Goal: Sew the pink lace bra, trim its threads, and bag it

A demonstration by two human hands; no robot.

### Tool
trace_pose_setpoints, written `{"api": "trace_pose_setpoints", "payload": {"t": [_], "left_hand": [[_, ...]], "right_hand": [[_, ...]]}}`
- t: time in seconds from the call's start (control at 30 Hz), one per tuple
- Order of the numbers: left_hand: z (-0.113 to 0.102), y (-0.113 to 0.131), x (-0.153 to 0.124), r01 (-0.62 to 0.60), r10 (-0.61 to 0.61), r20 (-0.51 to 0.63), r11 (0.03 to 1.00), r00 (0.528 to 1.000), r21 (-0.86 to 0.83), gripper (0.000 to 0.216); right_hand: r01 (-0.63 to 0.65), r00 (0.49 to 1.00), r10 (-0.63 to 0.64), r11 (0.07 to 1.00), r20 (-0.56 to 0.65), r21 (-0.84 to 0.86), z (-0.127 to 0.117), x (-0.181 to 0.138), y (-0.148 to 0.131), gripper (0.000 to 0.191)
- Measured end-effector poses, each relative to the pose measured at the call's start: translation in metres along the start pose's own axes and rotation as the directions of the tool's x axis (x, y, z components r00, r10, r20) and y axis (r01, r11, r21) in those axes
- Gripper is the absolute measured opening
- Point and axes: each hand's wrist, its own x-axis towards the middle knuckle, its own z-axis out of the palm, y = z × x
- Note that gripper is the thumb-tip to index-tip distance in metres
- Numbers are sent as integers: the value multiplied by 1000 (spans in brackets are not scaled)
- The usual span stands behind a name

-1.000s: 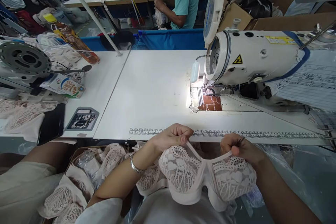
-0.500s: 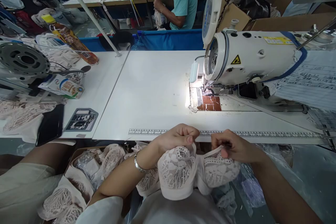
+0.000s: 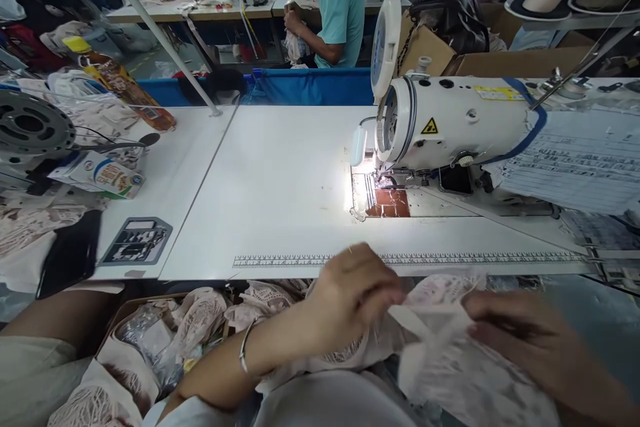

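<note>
My left hand (image 3: 353,297) grips the pale pink lace bra (image 3: 440,347) at its middle, just below the table's front edge. On the bra's right side my right hand (image 3: 520,337) holds the fabric; both hands and the garment are motion-blurred. The bra is bunched between the two hands over my lap. A white sewing machine (image 3: 450,123) stands on the white table (image 3: 280,173) ahead of my right hand, its lamp lighting the needle plate (image 3: 383,197).
A box of more lace bras (image 3: 165,340) sits at my lower left. A printed ruler strip (image 3: 410,259) runs along the table's front edge. On the left lie a black phone (image 3: 70,260), a carton (image 3: 100,177) and a bottle (image 3: 120,83). A person in a teal shirt (image 3: 340,3) works behind.
The bra was held spread open by its top edge; my hands have now folded it together and shifted it right and downward. The camera view tilted slightly.
</note>
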Motion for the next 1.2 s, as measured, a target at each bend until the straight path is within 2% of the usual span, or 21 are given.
{"api": "trace_pose_setpoints", "payload": {"t": [0.07, 0.1, 0.17, 0.23, 0.33, 0.43, 0.5, 0.6, 0.67, 0.73, 0.83, 0.9, 1.0, 1.1, 1.2], "left_hand": [[13, 6, -17, -23, 22, 109, 1000, 994, 9, 20], [19, 7, -24, -22, 17, 128, 999, 992, 39, 24], [30, 3, -34, 6, -16, 125, 997, 992, 82, 22], [34, -3, -38, 58, -64, 106, 996, 992, 63, 18], [31, -11, -38, 143, -144, 53, 990, 988, 12, 6], [24, -13, -36, 281, -278, 54, 959, 959, -44, 6], [20, -12, -35, 348, -338, 98, 930, 936, -114, 5], [13, -11, -33, 427, -404, 146, 878, 903, -216, 5], [7, -11, -32, 487, -460, 160, 829, 873, -274, 13], [3, -11, -31, 529, -506, 159, 785, 848, -322, 21], [3, -13, -32, 528, -504, 163, 781, 848, -333, 18], [8, -13, -33, 489, -457, 176, 814, 872, -314, 10], [13, -11, -33, 429, -386, 195, 856, 902, -291, 6], [6, -12, -34, 470, -414, 230, 827, 881, -309, 11], [-9, -17, -37, 527, -486, 206, 772, 850, -355, 19]], "right_hand": [[-15, 999, 16, 999, -34, 33, 22, 9, 1, 44], [-7, 999, 8, 999, -53, 35, 33, 13, 2, 42], [35, 993, -37, 999, -108, -22, 52, 19, 5, 39], [123, 975, -144, 983, -168, -134, 65, 20, 10, 32], [234, 919, -320, 912, -229, -336, 69, 17, 19, 20], [204, 875, -394, 827, -280, -524, 61, 17, 25, 21], [209, 899, -374, 823, -228, -528, 53, 19, 26, 23], [222, 974, -228, 925, 18, -307, 40, 21, 25, 23], [183, 978, -164, 973, 132, -142, 31, 21, 25, 25], [156, 972, -147, 987, 181, -36, 23, 20, 27, 33], [107, 952, -112, 994, 286, 36, 19, 24, 28, 29], [84, 949, -93, 996, 301, 44, 24, 30, 26, 21], [147, 950, -141, 989, 278, -1, 35, 39, 20, 23], [203, 940, -180, 978, 289, -51, 35, 39, 21, 32], [174, 950, -148, 982, 275, -73, 21, 30, 32, 33]]}}
